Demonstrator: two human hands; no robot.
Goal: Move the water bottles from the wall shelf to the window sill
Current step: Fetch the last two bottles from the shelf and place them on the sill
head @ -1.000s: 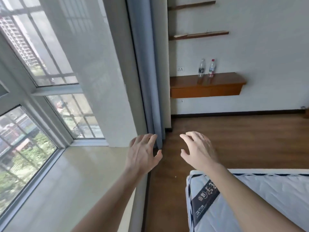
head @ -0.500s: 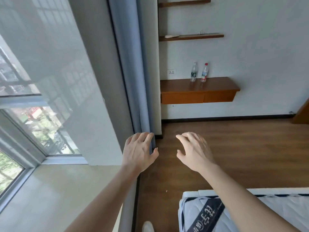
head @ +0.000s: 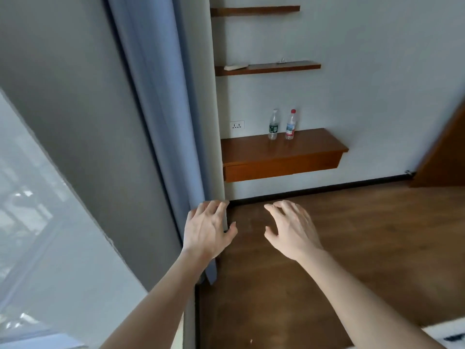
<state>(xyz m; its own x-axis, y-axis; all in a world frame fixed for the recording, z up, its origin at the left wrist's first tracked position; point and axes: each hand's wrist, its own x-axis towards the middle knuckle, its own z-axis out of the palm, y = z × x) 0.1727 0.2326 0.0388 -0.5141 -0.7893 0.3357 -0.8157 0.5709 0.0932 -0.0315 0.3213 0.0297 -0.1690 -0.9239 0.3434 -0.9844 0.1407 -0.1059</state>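
Bottles, green-labelled (head: 273, 124) and red-capped (head: 290, 124), stand upright, caps up, on the wall shelf (head: 281, 149) upper centre; left hand (head: 207, 231) and right hand (head: 293, 231) spread, empty.

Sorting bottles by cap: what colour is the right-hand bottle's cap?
Red, on the right-hand bottle; clearest in the head view.

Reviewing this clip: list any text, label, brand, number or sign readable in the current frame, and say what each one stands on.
No text can be read in this frame.
Green-label bottle on the wall shelf: label too small and blurred to read.
Red-cap bottle beside it: blue and white label, print too small to read.
Dark marking on the white fabric at the lower right corner: cut off and blurred, unreadable.
Wall socket: no lettering visible.
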